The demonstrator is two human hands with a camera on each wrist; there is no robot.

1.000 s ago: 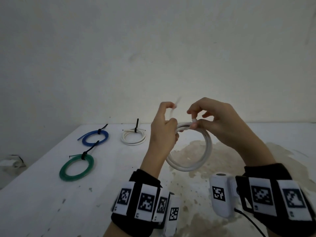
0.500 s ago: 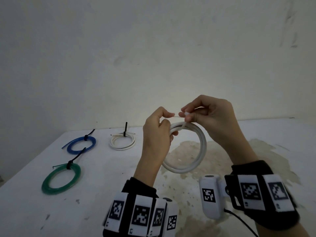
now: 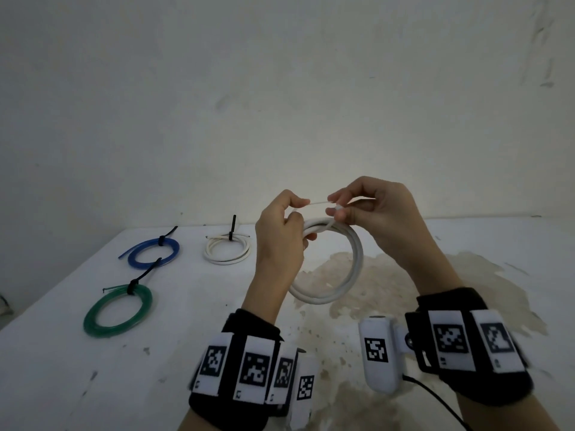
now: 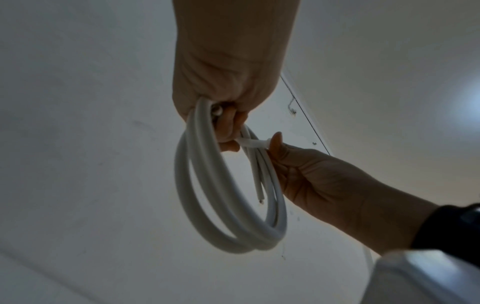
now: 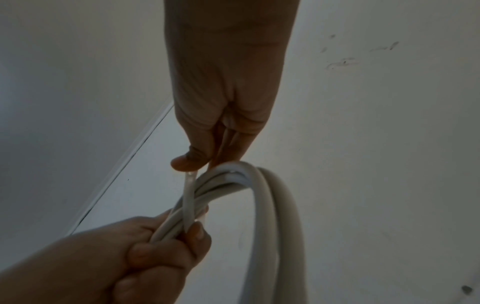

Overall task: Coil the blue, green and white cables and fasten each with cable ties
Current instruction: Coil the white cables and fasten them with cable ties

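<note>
A thick white cable coil hangs in the air above the table, gripped at its top by my left hand. A thin white cable tie runs between both hands across the top of the coil. My right hand pinches one end of the tie, and the left fingers pinch the other. In the left wrist view the white cable coil hangs from the left hand, and the tie reaches to the right hand. The right wrist view has the tie crossing the coil.
On the white table lie three tied coils: a blue one at the back left, a green one in front of it, and a thin white one further right. A brownish stain spreads under the hands.
The right hand has shifted along the tie, which now lies level between the hands instead of sticking up. The head view has tilted up a little.
</note>
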